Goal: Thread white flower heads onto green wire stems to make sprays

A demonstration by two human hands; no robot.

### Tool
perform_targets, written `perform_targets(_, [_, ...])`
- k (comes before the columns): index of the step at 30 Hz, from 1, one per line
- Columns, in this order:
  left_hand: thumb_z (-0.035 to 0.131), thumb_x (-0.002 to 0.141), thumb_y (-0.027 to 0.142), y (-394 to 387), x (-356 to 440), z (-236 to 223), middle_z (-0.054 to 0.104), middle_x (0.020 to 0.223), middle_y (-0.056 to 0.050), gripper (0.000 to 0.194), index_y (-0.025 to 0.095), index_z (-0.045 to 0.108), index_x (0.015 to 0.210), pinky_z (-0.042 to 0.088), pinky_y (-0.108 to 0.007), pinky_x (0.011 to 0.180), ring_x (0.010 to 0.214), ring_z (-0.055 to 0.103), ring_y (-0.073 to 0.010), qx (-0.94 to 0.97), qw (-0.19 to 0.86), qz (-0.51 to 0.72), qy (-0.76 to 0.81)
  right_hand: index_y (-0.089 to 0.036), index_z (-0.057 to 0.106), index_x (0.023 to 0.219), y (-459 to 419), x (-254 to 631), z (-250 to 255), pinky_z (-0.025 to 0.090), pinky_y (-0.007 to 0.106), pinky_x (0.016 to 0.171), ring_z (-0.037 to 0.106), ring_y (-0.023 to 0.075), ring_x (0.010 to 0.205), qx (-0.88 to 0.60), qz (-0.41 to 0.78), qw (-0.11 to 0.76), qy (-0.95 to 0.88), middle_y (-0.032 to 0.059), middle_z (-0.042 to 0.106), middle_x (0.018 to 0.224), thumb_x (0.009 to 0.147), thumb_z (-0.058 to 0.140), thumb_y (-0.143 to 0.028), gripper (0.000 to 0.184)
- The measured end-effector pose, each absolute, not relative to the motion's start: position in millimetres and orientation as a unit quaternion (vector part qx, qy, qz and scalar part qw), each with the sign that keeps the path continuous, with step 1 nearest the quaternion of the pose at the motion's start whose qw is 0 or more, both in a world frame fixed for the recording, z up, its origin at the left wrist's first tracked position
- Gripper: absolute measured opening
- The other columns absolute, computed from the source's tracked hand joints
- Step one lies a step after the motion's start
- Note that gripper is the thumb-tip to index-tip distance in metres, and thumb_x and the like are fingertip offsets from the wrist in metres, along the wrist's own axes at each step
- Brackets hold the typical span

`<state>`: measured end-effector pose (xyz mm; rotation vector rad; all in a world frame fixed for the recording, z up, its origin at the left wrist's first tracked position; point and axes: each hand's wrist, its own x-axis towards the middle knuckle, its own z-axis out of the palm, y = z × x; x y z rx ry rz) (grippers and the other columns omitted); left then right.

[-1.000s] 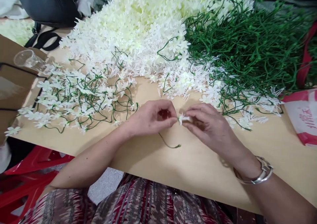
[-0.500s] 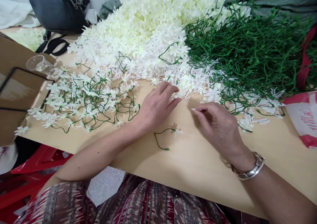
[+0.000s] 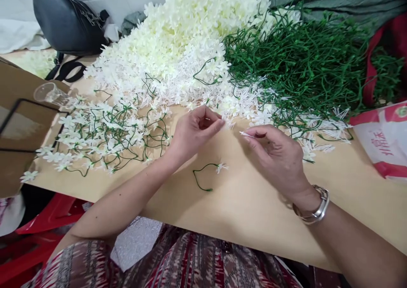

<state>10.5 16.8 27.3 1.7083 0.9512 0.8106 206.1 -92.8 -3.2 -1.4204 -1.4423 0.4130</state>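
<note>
My left hand is closed in a pinch at the front of the flower pile. A blurred white piece, apparently an artificial flower, shows at its fingertips. Between thumb and forefinger, my right hand pinches a thin white stamen pointing left. Below and between the hands, a green plastic stem with a white flower at one end lies on the table. Behind the hands are heaped loose white artificial flowers and, along their front, many white stamens.
Green stems are heaped at the back right, beside a red-and-white packet. Stemmed white flowers lie spread on the left. A clear plastic cup, a cardboard box and a black bag stand farther left.
My left hand has drawn its thumb and fingers together from a looser reach at the pile. My right hand still pinches the stamen, now showing more of it. The view has shifted slightly right.
</note>
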Motion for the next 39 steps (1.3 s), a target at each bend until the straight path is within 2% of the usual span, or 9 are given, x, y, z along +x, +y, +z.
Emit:
perform_targets(3, [0.090, 0.080, 0.037, 6.7, 8.8, 19.2, 0.074, 0.085, -0.001, 0.032, 0.018, 0.067, 0.089, 0.055, -0.025, 0.074, 0.073, 0.066, -0.0102, 0.595, 0.628, 0.333, 0.376, -0.031, 0.076, 0.101, -96.1, 203.3, 0.6, 0.061, 0.044, 0.081, 0.076, 0.0251, 0.087, -0.589, 0.185, 0.523, -0.587, 0.0030, 0.081, 0.097, 0.099, 0.073, -0.031, 0.004])
perform_targets(6, [0.092, 0.078, 0.037, 0.7, 8.5, 10.5, 0.073, 0.085, 0.001, 0.035, 0.018, 0.072, 0.098, 0.058, -0.025, 0.078, 0.076, 0.069, -0.0097, 0.551, 0.665, 0.342, 0.371, -0.035, 0.077, 0.099, -99.2, 201.6, 5.6, 0.060, 0.045, 0.080, 0.076, 0.0267, 0.085, -0.580, 0.189, 0.526, -0.593, 0.0021, 0.081, 0.095, 0.099, 0.075, -0.029, 0.007])
perform_targets(11, [0.094, 0.077, 0.043, -4.2, 9.7, 6.7, 0.074, 0.085, 0.000, 0.036, 0.019, 0.072, 0.093, 0.061, -0.025, 0.078, 0.079, 0.071, -0.0116, 0.561, 0.627, 0.384, 0.381, -0.038, 0.076, 0.097, -101.7, 200.2, 6.3, 0.057, 0.049, 0.083, 0.074, 0.0294, 0.087, -0.586, 0.208, 0.516, -0.589, 0.0022, 0.079, 0.093, 0.101, 0.072, -0.028, 0.011])
perform_targets(17, [0.094, 0.079, 0.041, -11.1, 12.8, 9.3, 0.072, 0.082, 0.001, 0.034, 0.018, 0.074, 0.095, 0.059, -0.023, 0.073, 0.075, 0.067, -0.0106, 0.567, 0.609, 0.391, 0.394, -0.035, 0.075, 0.096, -102.0, 199.5, 2.2, 0.056, 0.046, 0.084, 0.073, 0.0267, 0.088, -0.590, 0.223, 0.523, -0.573, 0.0017, 0.077, 0.093, 0.099, 0.074, -0.029, 0.006])
perform_targets(23, [0.090, 0.083, 0.030, -10.6, 12.3, 6.9, 0.077, 0.101, -0.003, 0.034, 0.019, 0.075, 0.111, 0.062, -0.025, 0.086, 0.090, 0.073, -0.0131, 0.561, 0.634, 0.383, 0.369, -0.030, 0.074, 0.094, -101.8, 199.2, 2.6, 0.055, 0.044, 0.079, 0.072, 0.0259, 0.087, -0.601, 0.226, 0.523, -0.560, 0.0036, 0.077, 0.091, 0.098, 0.075, -0.032, 0.004])
perform_targets(25, [0.091, 0.083, 0.032, -10.8, 12.1, 7.0, 0.078, 0.102, -0.003, 0.035, 0.020, 0.074, 0.112, 0.062, -0.024, 0.080, 0.084, 0.073, -0.0123, 0.557, 0.637, 0.372, 0.381, -0.030, 0.074, 0.095, -101.8, 198.3, 3.6, 0.055, 0.044, 0.079, 0.071, 0.0256, 0.088, -0.601, 0.228, 0.522, -0.560, 0.0037, 0.076, 0.092, 0.098, 0.076, -0.032, 0.004])
perform_targets(30, [0.084, 0.090, 0.033, -14.0, 15.0, 7.8, 0.076, 0.081, -0.001, 0.022, 0.020, 0.076, 0.107, 0.054, -0.022, 0.060, 0.070, 0.068, -0.0123, 0.565, 0.634, 0.331, 0.412, -0.029, 0.074, 0.091, -102.8, 192.8, 7.7, 0.054, 0.044, 0.081, 0.069, 0.0255, 0.089, -0.599, 0.234, 0.528, -0.554, 0.0032, 0.073, 0.091, 0.095, 0.079, -0.029, 0.006])
perform_targets(34, [0.080, 0.092, 0.029, -18.6, 19.0, 8.2, 0.081, 0.098, -0.004, 0.016, 0.019, 0.079, 0.105, 0.053, -0.021, 0.058, 0.075, 0.071, -0.0127, 0.585, 0.618, 0.339, 0.401, -0.028, 0.073, 0.086, -104.0, 188.4, 11.5, 0.052, 0.040, 0.070, 0.067, 0.0234, 0.078, -0.620, 0.255, 0.514, -0.535, 0.0028, 0.074, 0.084, 0.094, 0.079, -0.029, 0.010])
perform_targets(39, [0.077, 0.096, 0.030, -23.4, 20.2, 12.3, 0.083, 0.111, -0.007, 0.014, 0.020, 0.082, 0.105, 0.062, -0.026, 0.083, 0.101, 0.077, -0.0179, 0.633, 0.588, 0.351, 0.361, -0.026, 0.072, 0.081, -103.1, 185.9, 12.8, 0.050, 0.039, 0.068, 0.065, 0.0210, 0.071, -0.649, 0.253, 0.499, -0.516, 0.0026, 0.075, 0.080, 0.091, 0.079, -0.030, 0.013])
